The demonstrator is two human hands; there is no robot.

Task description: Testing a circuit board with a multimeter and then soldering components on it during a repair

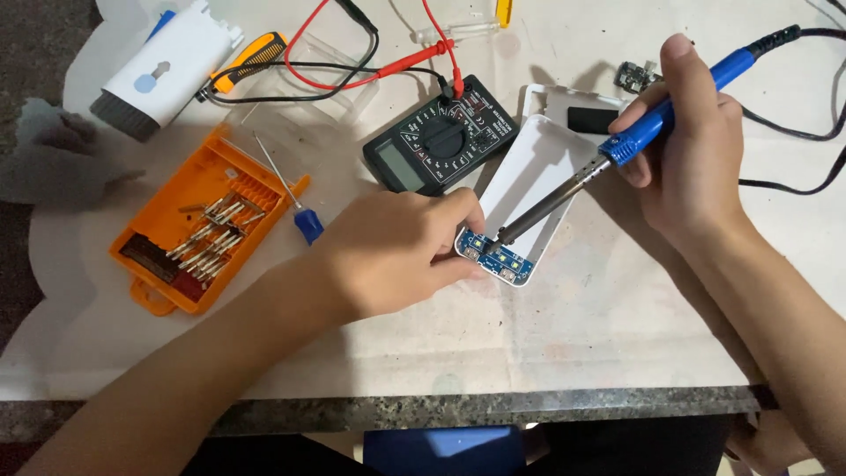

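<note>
Between the left hand's fingers: a small blue circuit board, pinched at the near end of a white plastic case lying flat on the desk. At the board's top edge: the metal tip of a blue-handled soldering iron, touching or nearly so. Around that handle: the right hand, fingers closed pen-style, cable trailing away right. Just behind the case: a black digital multimeter with red and black leads. Farther left: a blue-handled screwdriver, then an open orange bit case. Far left corner: a white cleaning brush tool.
</note>
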